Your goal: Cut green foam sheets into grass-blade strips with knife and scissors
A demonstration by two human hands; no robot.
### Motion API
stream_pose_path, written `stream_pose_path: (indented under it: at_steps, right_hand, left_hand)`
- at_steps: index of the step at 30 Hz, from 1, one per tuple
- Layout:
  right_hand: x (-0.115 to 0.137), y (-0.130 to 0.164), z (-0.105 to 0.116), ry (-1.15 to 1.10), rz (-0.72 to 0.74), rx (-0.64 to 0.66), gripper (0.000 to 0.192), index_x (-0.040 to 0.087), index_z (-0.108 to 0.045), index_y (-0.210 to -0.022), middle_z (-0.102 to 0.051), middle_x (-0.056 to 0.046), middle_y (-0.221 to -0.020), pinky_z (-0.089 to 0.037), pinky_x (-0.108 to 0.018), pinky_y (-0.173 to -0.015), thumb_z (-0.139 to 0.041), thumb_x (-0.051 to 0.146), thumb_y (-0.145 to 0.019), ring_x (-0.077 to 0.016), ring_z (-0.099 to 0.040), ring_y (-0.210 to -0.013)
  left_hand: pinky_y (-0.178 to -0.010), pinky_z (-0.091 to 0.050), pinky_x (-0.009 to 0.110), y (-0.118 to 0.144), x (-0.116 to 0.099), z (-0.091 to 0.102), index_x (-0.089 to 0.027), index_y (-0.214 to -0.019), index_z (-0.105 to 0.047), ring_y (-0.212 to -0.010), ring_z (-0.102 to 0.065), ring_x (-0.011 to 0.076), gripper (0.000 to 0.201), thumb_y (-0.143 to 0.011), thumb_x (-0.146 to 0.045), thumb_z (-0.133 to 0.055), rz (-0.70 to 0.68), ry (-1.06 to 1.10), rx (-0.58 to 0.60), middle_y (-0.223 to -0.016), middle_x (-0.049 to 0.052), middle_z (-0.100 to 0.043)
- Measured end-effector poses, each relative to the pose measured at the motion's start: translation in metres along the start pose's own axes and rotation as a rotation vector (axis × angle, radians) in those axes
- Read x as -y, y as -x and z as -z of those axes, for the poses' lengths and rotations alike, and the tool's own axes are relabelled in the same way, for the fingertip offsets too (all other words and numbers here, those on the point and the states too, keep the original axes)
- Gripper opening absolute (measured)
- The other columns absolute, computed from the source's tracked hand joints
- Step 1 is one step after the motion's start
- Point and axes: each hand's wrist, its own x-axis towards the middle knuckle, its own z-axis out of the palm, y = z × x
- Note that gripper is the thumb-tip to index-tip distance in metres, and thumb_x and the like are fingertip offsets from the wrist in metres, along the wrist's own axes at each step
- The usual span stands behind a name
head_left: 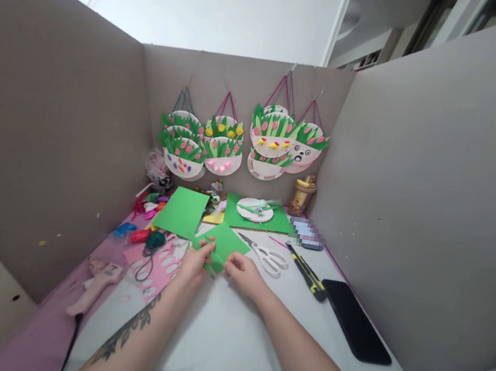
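Both hands meet at the centre of the frame over a white table [221,334]: the left hand [193,265] and the right hand [243,273] each pinch an edge of a small green paper square [224,243], held just above the tabletop. White-handled scissors [267,256] lie just right of the paper, with a yellow-and-black utility knife [309,274] and a black phone [356,321] farther right. A larger green sheet [182,211] lies behind, left of centre. Paper-plate flower baskets [241,139] hang on the grey partition in the upper middle.
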Motion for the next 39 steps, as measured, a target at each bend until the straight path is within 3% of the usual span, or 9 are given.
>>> stream_pose_path:
  at_steps: [4, 7, 9, 13, 19, 25, 32, 36, 39]
  right_hand:
    - [0.0, 0.002, 0.005, -0.041, -0.035, 0.035, 0.013, 0.02, -0.048, -0.068, -0.056, 0.004, -0.057, -0.037, -0.022, -0.055, -0.054, 0.028, -0.074, -0.0104, -0.049, -0.054]
    - [-0.002, 0.002, 0.008, -0.072, -0.044, -0.008, 0.013, 0.02, -0.048, -0.068, -0.058, 0.004, -0.057, -0.039, -0.023, -0.056, -0.055, 0.03, -0.074, -0.0108, -0.052, -0.054]
    - [-0.003, 0.0, 0.009, -0.101, -0.039, -0.063, 0.015, 0.02, -0.048, -0.067, -0.058, 0.004, -0.057, -0.041, -0.024, -0.058, -0.055, 0.031, -0.073, -0.0115, -0.053, -0.055]
    - [-0.005, -0.001, 0.006, -0.083, -0.028, -0.069, 0.015, 0.021, -0.047, -0.067, -0.058, 0.004, -0.057, -0.042, -0.025, -0.059, -0.054, 0.031, -0.073, -0.0124, -0.054, -0.056]
    - [-0.009, -0.003, -0.001, -0.1, 0.021, -0.059, 0.014, 0.019, -0.051, -0.073, -0.059, 0.004, -0.062, -0.042, -0.026, -0.062, -0.055, 0.032, -0.074, -0.0128, -0.055, -0.06]
    - [-0.002, -0.001, -0.001, -0.176, 0.009, -0.061, 0.023, 0.019, -0.053, -0.07, -0.062, 0.002, -0.062, -0.044, -0.028, -0.066, -0.059, 0.04, -0.074, -0.0137, -0.057, -0.062]
    - [0.002, 0.001, 0.003, -0.269, -0.021, -0.068, 0.024, 0.02, -0.053, -0.073, -0.065, 0.001, -0.064, -0.047, -0.029, -0.068, -0.063, 0.043, -0.072, -0.0141, -0.058, -0.062]
    - [0.0, -0.001, 0.009, -0.292, -0.024, -0.097, 0.025, 0.02, -0.054, -0.072, -0.063, 0.001, -0.063, -0.047, -0.029, -0.067, -0.062, 0.043, -0.071, -0.014, -0.057, -0.061]
    - [0.002, -0.002, 0.011, -0.229, 0.001, -0.219, 0.025, 0.02, -0.054, -0.073, -0.061, 0.0, -0.065, -0.046, -0.03, -0.067, -0.059, 0.044, -0.073, -0.0157, -0.056, -0.064]
  left_hand:
    - [-0.04, -0.018, 0.017, -0.013, -0.02, 0.01, -0.01, -0.084, -0.065, -0.043, -0.03, -0.0001, 0.041, -0.048, -0.015, -0.083, 0.003, 0.115, -0.081, -0.057, -0.008, -0.045]
    - [-0.04, -0.019, 0.018, -0.014, -0.028, 0.011, -0.012, -0.081, -0.064, -0.043, -0.029, 0.0002, 0.037, -0.051, -0.017, -0.083, -0.074, 0.134, -0.156, -0.056, -0.008, -0.044]
    - [-0.04, -0.018, 0.018, -0.008, -0.026, 0.006, -0.012, -0.084, -0.063, -0.042, -0.029, 0.0007, 0.039, -0.053, -0.025, -0.084, -0.108, 0.071, -0.116, -0.054, -0.009, -0.04]
    - [-0.042, -0.021, 0.018, 0.01, -0.012, -0.011, -0.012, -0.083, -0.06, -0.044, -0.032, 0.0021, 0.045, -0.055, -0.039, -0.082, -0.056, -0.113, 0.163, -0.055, -0.008, -0.041]
    - [-0.044, -0.027, 0.019, 0.023, -0.001, -0.016, -0.016, -0.07, -0.047, -0.044, -0.039, 0.0041, 0.049, -0.047, -0.035, -0.085, -0.04, -0.272, 0.139, -0.053, -0.009, -0.044]
    - [-0.04, -0.02, 0.017, 0.016, -0.004, -0.011, -0.016, -0.066, -0.044, -0.041, -0.032, 0.0012, 0.051, -0.045, -0.035, -0.087, 0.082, -0.158, 0.183, -0.052, -0.01, -0.041]
    - [-0.038, -0.015, 0.018, 0.003, -0.024, -0.002, -0.017, -0.062, -0.042, -0.038, -0.026, -0.0002, 0.05, -0.045, -0.027, -0.087, 0.169, 0.008, 0.087, -0.048, -0.011, -0.035]
    - [-0.039, -0.016, 0.018, -0.001, -0.028, 0.0, -0.018, -0.063, -0.041, -0.039, -0.026, 0.0004, 0.049, -0.047, -0.028, -0.086, 0.095, 0.048, 0.011, -0.049, -0.011, -0.035]
    - [-0.041, -0.017, 0.019, -0.003, -0.025, 0.002, -0.018, -0.065, -0.043, -0.04, -0.024, 0.0008, 0.047, -0.049, -0.032, -0.084, -0.064, -0.011, -0.081, -0.05, -0.012, -0.034]
